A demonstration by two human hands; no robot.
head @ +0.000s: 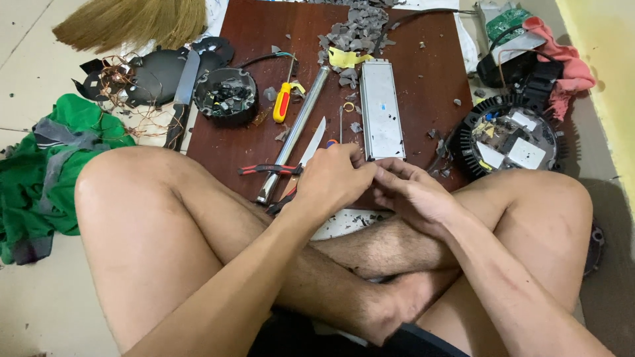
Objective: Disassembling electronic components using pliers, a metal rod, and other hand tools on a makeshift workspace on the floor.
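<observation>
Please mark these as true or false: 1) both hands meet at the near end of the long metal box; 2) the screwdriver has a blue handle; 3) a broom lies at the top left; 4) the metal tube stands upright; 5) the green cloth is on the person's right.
1) True: the left hand and right hand meet at the near end of the long metal box.
2) False: the screwdriver has a red and yellow handle.
3) True: the broom lies there on the floor.
4) False: the metal tube lies flat on the brown board.
5) False: the green cloth is on the person's left.
</observation>
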